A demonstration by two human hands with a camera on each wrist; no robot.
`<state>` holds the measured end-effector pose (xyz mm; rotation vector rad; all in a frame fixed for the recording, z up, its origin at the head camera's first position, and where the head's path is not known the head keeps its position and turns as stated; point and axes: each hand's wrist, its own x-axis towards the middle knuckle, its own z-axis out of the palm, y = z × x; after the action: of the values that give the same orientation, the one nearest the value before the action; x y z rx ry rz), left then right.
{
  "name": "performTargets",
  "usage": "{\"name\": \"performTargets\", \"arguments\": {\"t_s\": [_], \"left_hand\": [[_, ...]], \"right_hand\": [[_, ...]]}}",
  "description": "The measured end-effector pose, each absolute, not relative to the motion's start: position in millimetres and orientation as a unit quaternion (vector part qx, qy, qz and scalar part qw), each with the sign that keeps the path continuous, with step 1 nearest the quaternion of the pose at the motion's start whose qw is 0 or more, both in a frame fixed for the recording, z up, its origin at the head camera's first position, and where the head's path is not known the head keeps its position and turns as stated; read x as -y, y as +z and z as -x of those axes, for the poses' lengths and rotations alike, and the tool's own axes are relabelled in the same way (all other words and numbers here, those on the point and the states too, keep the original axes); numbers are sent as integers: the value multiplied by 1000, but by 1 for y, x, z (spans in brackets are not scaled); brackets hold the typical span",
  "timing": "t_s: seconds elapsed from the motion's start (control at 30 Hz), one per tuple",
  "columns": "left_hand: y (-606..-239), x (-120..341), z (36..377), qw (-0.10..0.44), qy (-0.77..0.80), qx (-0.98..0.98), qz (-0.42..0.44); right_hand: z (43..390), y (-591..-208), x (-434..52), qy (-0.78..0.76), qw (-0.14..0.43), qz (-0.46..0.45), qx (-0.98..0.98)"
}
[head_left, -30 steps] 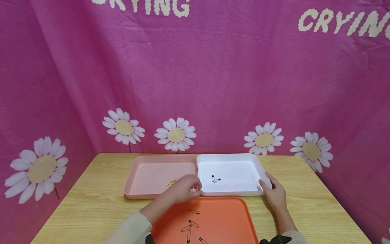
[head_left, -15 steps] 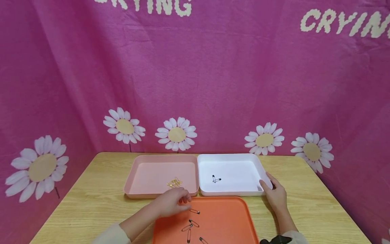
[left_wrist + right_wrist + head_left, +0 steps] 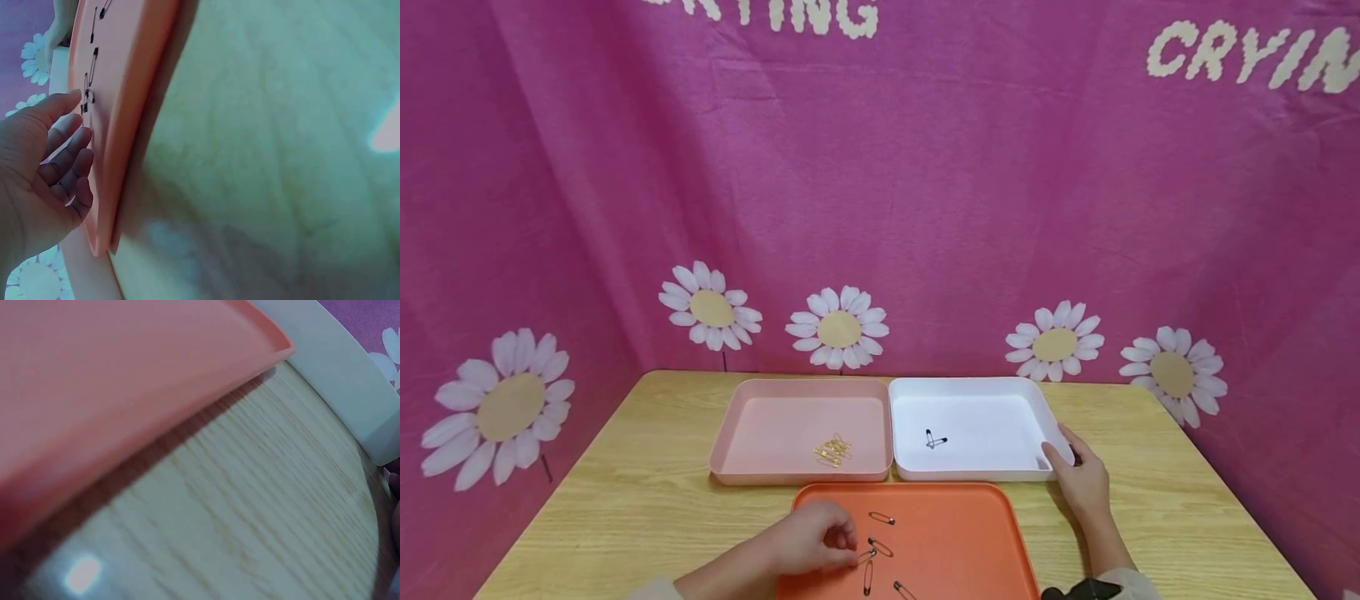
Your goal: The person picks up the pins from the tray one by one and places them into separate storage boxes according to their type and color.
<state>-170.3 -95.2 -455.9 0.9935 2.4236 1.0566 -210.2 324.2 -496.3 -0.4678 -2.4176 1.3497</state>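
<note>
My left hand (image 3: 847,547) hovers over the left part of the orange tray (image 3: 955,533), fingers loosely curled. One fingertip (image 3: 76,95) touches a black safety pin (image 3: 867,554), and I see nothing held in the hand. Several more black pins lie around it, one at the tray's far side (image 3: 881,518). My right hand (image 3: 1064,458) holds the front right corner of the white tray (image 3: 992,408), thumb over the rim. The white tray holds black pins (image 3: 934,440). The pink tray (image 3: 767,425) holds a small heap of gold pins (image 3: 832,450).
The three trays stand close together on a wooden table (image 3: 625,508), pink and white side by side behind the orange one. A pink flowered cloth (image 3: 880,208) closes off the back and both sides. Bare wood (image 3: 250,506) shows to the left and right of the trays.
My left hand has drawn back from the pink and white trays' front edge to the orange tray, uncovering the gold pins. The right hand has stayed on the white tray's corner.
</note>
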Motion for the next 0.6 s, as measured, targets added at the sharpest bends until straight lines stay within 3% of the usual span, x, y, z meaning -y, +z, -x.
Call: {"name": "performTargets", "arguments": {"t_s": [0.6], "left_hand": [[-457, 89, 163, 133, 300, -882, -338]], "right_hand": [[211, -496, -324, 479, 164, 165, 847]]}}
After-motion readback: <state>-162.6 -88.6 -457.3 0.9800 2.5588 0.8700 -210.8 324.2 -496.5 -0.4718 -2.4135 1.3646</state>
